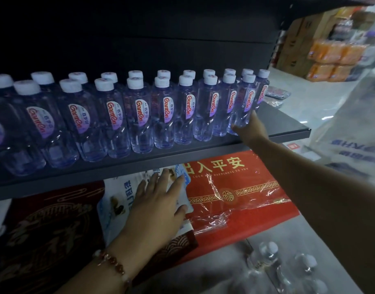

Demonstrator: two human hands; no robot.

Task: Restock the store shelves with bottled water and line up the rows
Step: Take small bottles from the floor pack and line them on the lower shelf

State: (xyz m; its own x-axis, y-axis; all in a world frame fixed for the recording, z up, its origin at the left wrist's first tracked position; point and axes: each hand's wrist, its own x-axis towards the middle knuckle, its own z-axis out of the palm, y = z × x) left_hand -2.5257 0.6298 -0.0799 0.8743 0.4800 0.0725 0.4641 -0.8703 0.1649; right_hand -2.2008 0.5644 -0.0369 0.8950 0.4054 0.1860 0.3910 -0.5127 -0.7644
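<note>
Two rows of water bottles (140,115) are standing upright on the dark shelf (288,122), white caps up and long axes vertical, labels facing outward; the rows are running from the left edge of the view to near the shelf's right end. Below the shelf, the left hand (159,200) is lying palm-down with its fingers straight and slightly spread, resting on a white-and-blue printed packet (118,194) that is sitting between a dark red mat (46,225) and a bright red mat (235,187) wrapped in clear film. A beaded bracelet (112,264) is circling the left wrist. Further right, the right hand (251,129) is reaching up to the end bottle (244,102) of the front row, its thumb and fingers curling round the bottle's lower part near the base; this bottle is also standing upright. At the lower right, a few more bottles in clear wrap (286,270) are lying on the grey floor, blurred
</note>
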